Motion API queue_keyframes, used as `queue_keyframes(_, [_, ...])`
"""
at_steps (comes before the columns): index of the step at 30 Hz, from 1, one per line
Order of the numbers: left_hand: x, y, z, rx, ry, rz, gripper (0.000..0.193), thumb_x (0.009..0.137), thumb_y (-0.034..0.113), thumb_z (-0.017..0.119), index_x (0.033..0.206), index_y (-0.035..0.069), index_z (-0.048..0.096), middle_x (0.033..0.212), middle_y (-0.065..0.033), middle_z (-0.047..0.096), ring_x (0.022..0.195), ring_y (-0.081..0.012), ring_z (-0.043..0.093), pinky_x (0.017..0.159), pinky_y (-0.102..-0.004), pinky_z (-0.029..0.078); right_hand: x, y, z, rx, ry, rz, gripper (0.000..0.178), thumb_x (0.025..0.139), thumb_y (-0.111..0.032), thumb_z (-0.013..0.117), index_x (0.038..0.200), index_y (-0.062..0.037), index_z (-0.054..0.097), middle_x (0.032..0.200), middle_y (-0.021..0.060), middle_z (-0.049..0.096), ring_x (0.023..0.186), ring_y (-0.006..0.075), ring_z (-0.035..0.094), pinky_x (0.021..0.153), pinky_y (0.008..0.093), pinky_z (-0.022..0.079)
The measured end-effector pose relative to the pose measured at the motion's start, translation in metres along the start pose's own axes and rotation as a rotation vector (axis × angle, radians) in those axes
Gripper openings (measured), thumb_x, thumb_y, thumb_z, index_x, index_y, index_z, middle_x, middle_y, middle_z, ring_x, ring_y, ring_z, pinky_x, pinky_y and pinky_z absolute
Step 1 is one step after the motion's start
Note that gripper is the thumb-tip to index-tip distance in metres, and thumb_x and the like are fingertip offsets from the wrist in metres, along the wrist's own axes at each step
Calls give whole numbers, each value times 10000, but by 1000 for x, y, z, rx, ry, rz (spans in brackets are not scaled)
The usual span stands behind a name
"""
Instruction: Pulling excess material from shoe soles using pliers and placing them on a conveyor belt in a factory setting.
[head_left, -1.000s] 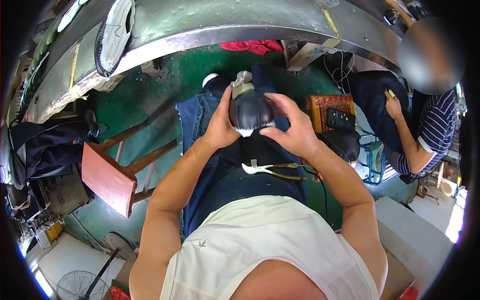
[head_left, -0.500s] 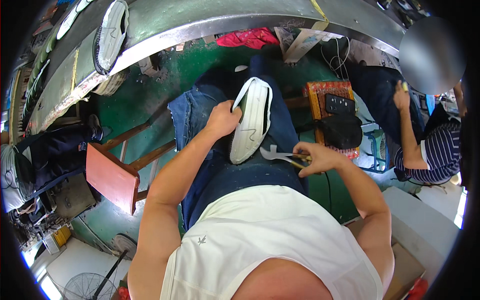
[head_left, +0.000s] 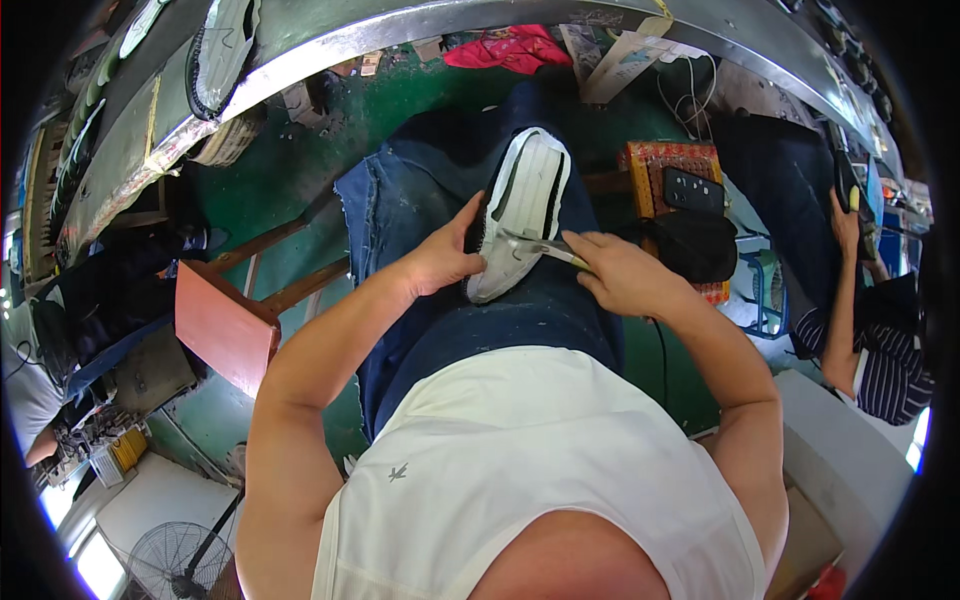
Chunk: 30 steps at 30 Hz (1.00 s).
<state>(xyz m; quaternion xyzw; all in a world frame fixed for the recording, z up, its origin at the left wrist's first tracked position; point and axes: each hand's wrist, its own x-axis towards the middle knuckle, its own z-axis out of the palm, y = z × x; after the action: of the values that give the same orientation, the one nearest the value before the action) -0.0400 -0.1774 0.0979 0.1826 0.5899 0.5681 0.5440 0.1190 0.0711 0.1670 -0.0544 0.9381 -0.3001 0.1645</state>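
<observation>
A shoe upper on its last rests sole side up across my thighs, its white bottom showing with a dark edge around it. My left hand grips it along its left side near the lower end, the thumb against the edge. In my right hand are metal lasting pliers with yellowish handles. Their head lies over the lower half of the white bottom and seems to touch it. My right fingers partly cover the handles.
A metal-edged bench curves across the far side, with another shoe at its left. A reddish stool stands at left. At right are a beaded seat holding a black bag, and a co-worker's arm.
My right hand has moved the pliers left and up onto the shoe's bottom. My left hand has shifted down the shoe's side. At right, the co-worker's hand has moved outward.
</observation>
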Motion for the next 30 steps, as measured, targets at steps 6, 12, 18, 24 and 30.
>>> queue_keyframes(6, [-6, -20, 7, -119, 65, -16, 935, 834, 5, 584, 1610, 3, 62, 1649, -160, 245, 1513, -202, 231, 1226, -304, 160, 32, -32, -23, -410, 4, -71, 379, 895, -116, 629, 1230, 49, 563, 946, 176, 665, 968, 401, 648, 859, 447, 534])
queue_keyframes(12, [15, -30, 24, -443, 424, -81, 634, 1089, 407, 330, 1581, 14, 259, 1614, -176, 321, 1463, -265, 348, 1189, -314, 267, 41, -15, -8, -182, -274, -26, 242, 882, -153, 650, 1066, -3, 601, 936, 173, 665, 887, 369, 651, 775, 468, 532])
queue_keyframes(18, [42, -87, 11, 7, 650, 69, 587, 1101, 425, 283, 1427, 7, 534, 1355, -240, 612, 1305, -313, 554, 1106, -359, 392, 33, -10, 15, -32, -76, -25, 334, 856, -99, 667, 1156, 8, 567, 970, 198, 634, 931, 385, 632, 834, 467, 513])
queue_keyframes(24, [34, -57, 22, 266, 649, 123, 521, 1096, 335, 313, 1400, -22, 541, 1318, -284, 610, 1300, -412, 542, 1096, -390, 414, 50, -10, -8, -391, 174, -29, 400, 847, -38, 655, 1228, 40, 561, 1044, 229, 629, 975, 403, 626, 881, 475, 506])
queue_keyframes(30, [29, -56, 12, 627, 594, 474, 484, 1066, 221, 394, 1481, -26, 417, 1486, -292, 440, 1371, -430, 453, 1104, -412, 423, 68, 19, -14, -157, -25, 88, 323, 900, -118, 643, 1205, -35, 574, 962, 184, 633, 917, 398, 642, 797, 458, 530])
